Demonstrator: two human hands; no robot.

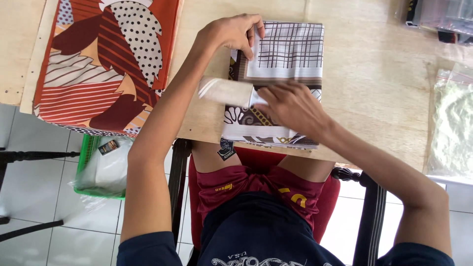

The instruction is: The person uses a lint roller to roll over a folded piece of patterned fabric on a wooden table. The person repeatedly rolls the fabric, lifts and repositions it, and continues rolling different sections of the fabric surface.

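Two hands are on the folded patterned scarf (pixel 281 83) lying at the near edge of the wooden table (pixel 374 88), straight ahead of you, its long axis running away from your body. Your left hand (pixel 234 33) pinches the far left corner, fingers curled on the cloth. Your right hand (pixel 293 106) presses flat and open mid-scarf, beside a pale paper band (pixel 224 92).

Left hand (pixel 231 32) fingers curled; right hand (pixel 290 106) flat, palm down.
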